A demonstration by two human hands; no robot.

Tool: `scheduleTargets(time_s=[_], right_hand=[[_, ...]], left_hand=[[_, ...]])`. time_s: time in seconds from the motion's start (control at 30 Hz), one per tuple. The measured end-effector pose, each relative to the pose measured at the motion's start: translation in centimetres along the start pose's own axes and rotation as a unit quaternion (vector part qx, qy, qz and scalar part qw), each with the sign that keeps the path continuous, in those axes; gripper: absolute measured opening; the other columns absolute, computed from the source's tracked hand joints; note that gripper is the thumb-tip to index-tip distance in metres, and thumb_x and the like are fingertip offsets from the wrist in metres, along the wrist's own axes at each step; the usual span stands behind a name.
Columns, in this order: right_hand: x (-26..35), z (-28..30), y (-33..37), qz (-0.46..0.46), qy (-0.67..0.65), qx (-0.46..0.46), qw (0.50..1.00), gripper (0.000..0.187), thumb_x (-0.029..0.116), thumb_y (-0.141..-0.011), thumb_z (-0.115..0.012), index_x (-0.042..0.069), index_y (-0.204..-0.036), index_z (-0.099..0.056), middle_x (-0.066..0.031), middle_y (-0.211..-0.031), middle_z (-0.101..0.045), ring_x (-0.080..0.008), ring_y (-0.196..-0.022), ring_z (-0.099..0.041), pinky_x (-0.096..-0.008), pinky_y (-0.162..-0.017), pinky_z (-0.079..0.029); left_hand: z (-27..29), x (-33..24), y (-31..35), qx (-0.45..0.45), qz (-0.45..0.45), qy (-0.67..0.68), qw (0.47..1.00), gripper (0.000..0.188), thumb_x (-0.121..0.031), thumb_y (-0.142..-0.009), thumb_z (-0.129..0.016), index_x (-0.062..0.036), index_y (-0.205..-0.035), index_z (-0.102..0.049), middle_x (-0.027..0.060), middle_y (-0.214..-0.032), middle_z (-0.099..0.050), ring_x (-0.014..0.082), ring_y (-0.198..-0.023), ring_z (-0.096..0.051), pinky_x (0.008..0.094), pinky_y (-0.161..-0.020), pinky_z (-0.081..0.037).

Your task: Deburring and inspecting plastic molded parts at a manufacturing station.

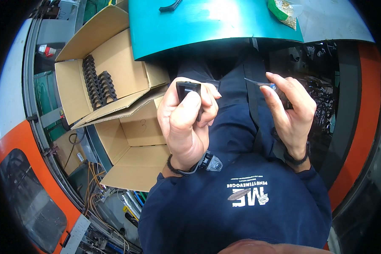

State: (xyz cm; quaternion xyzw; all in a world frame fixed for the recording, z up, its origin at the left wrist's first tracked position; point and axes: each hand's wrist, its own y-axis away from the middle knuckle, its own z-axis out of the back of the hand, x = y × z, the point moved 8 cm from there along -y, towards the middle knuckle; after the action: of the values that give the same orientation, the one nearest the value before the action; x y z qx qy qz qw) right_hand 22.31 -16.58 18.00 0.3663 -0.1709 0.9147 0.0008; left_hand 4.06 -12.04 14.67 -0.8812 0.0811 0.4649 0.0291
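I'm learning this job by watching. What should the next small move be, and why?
Probably bring the right hand leftward, carefully, until the thin tool meets the black part: the left hand already grips that part, thumb pressed on it, and the tool's tip points leftward, with a gap between them.

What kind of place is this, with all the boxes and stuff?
Probably a factory or workshop: there's what looks like a big orange-and-white machine, a cardboard box with rows of matching black parts, and a left hand holding a small black piece.
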Motion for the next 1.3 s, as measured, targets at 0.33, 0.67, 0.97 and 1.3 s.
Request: scheduleTargets(time_s=[0.33, 0.67, 0.97, 1.3], right_hand=[[-0.2, -0.2, 0.1, 0.002, 0.0, 0.0, 1.0, 0.025, 0.007, -0.075, -0.076, -0.003, -0.096, -0.066, -0.0117, -0.07, -0.059, -0.0206, -0.061, -0.057, -0.0295, -0.056, -0.044], [-0.5, -0.3, 0.2, -0.002, 0.0, 0.001, 1.0, 0.024, 0.009, -0.077, -0.076, -0.003, -0.095, -0.066, -0.0119, -0.07, -0.06, -0.0203, -0.061, -0.057, -0.0292, -0.055, -0.044], [-0.8, -0.6, 0.3, -0.019, -0.005, 0.005, 1.0, 0.023, 0.01, -0.078, -0.075, -0.003, -0.095, -0.067, -0.0119, -0.07, -0.06, -0.0201, -0.06, -0.057, -0.0287, -0.055, -0.044], [-0.3, -0.1, -0.7, -0.032, -0.123, 0.055, 0.99, 0.021, 0.01, -0.081, -0.072, -0.001, -0.098, -0.067, -0.0083, -0.075, -0.059, -0.0163, -0.062, -0.057, -0.0248, -0.055, -0.043]], left_hand=[[0.1, 0.1, -0.1, -0.001, 0.002, 0.005, 1.0, 0.02, -0.019, -0.09, -0.044, -0.0017, -0.082, -0.05, 0.0004, -0.055, -0.039, 0.009, -0.047, -0.033, 0.0305, -0.074, -0.04], [0.0, 0.4, -0.3, 0.004, 0.003, 0.002, 1.0, 0.025, -0.025, -0.092, -0.039, -0.0043, -0.081, -0.048, -0.0023, -0.049, -0.033, 0.0109, -0.047, -0.033, 0.0335, -0.077, -0.039], [0.3, 0.5, -0.3, -0.015, 0.011, 0.002, 1.0, 0.024, -0.025, -0.092, -0.04, -0.0048, -0.081, -0.048, -0.0019, -0.048, -0.033, 0.0115, -0.047, -0.034, 0.0337, -0.077, -0.038], [-1.4, -0.8, 0.7, -0.05, -0.005, -0.201, 0.978, 0.024, -0.02, -0.09, -0.047, 0.0033, -0.092, -0.054, 0.0019, -0.058, -0.042, 0.0094, -0.052, -0.037, 0.0287, -0.07, -0.04]])
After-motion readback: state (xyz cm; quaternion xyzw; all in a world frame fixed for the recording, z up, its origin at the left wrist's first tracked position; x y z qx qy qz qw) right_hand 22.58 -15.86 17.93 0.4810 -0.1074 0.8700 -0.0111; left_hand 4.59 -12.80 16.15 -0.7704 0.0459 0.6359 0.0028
